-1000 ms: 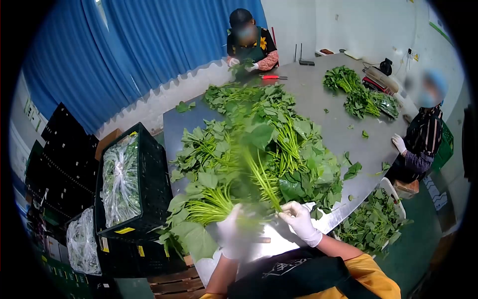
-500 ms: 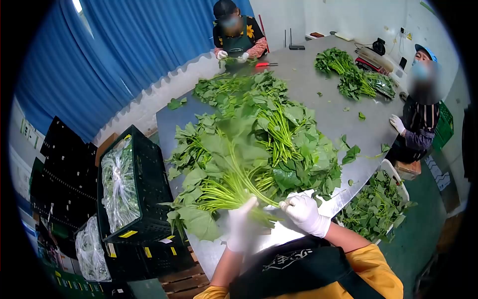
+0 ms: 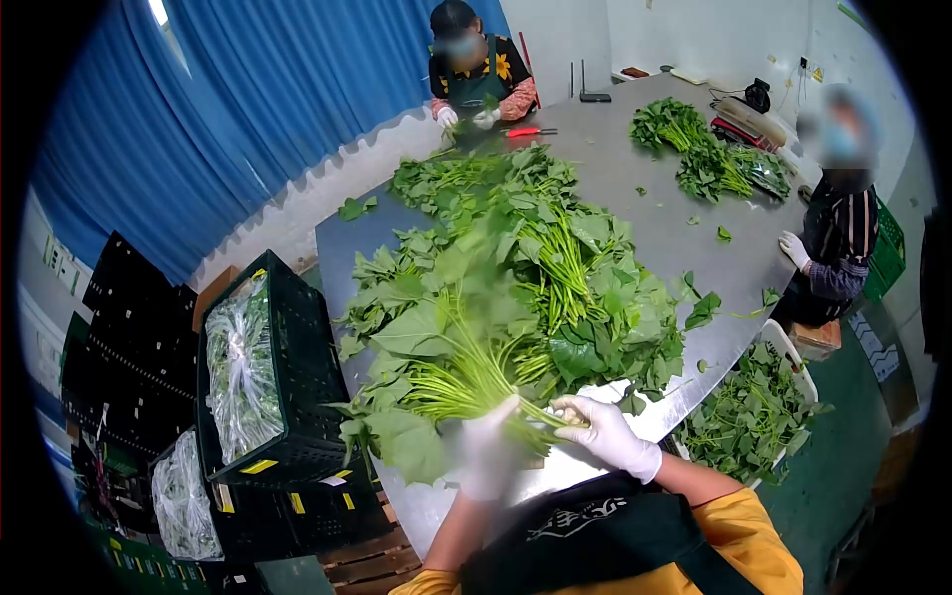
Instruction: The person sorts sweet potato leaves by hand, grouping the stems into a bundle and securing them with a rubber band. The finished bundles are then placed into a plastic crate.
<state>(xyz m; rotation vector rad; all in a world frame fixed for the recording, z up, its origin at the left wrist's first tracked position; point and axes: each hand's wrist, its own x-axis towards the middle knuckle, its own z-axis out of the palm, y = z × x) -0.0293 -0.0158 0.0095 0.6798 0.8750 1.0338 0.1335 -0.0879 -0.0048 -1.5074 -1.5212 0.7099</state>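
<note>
My left hand (image 3: 486, 454), in a white glove and smeared by motion, is wrapped round a bunch of long-stemmed leafy greens (image 3: 451, 382). The bunch's pale green stems point toward me and to the right; its broad leaves spread away and to the left. At the cut stem ends is my right hand (image 3: 607, 436), also gloved, with its thumb and fingers closed on the stems. Just beyond my hands lies a big heap of the same greens (image 3: 565, 263) on the metal table (image 3: 605, 139).
Left of the table stand dark crates (image 3: 317, 397), one holding bagged greens (image 3: 240, 367). A white tub (image 3: 788, 347) of loose greens (image 3: 744, 416) is at the right. Two co-workers stand at the table, one at the far end (image 3: 476, 79), one at the right (image 3: 843, 228). Red-handled scissors (image 3: 531, 131) lie far off.
My right hand has shifted slightly left and down, from a fist on a few stems to fingers at the bunch's stem ends. The left hand keeps its hold. The view has shifted slightly.
</note>
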